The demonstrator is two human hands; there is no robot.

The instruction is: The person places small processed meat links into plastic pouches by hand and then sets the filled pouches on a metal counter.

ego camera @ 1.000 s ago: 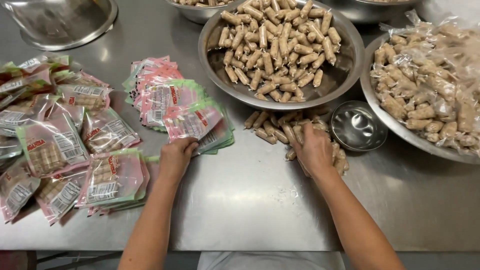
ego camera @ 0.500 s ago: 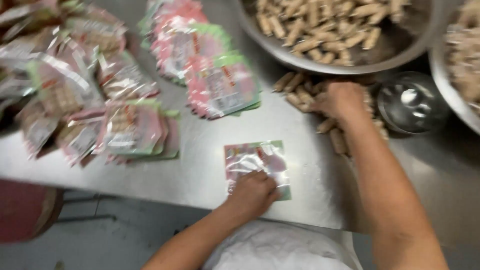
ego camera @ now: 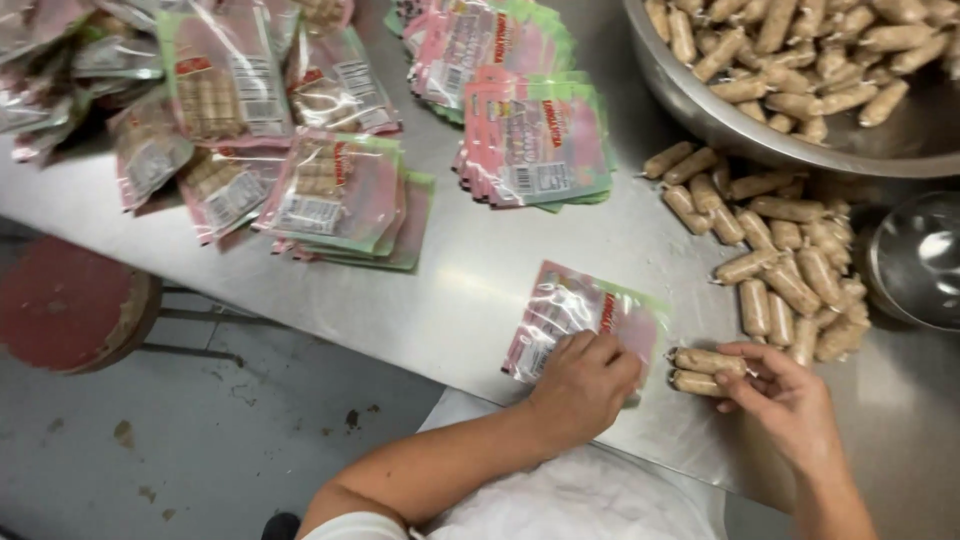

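While an empty pink-and-green pouch lies flat near the front edge of a steel table, the left hand presses down on its near end, fingers curled and knuckles up, pinning the film without closing round it. Just to the right, the right hand grasps two small sausages between thumb and fingertips, their ends pointing at the pouch's right edge and almost touching it. To do this well, a judgement from the picture alone, the pinning hand would need to keep the pouch from sliding on the slick metal and lift the top layer of film, so the pair can go in side by side and straight. Farther right a loose heap of sausages sits on the table, touching the foot of a large steel bowl filled with more; a small steel bowl stands at the right edge. Beyond the pouch a fanned stack of empty pouches waits, and to the far left filled packs are piled in overlapping heaps. Below the table's left side a round red stool stands on a stained grey floor, and the person's white garment shows at the bottom
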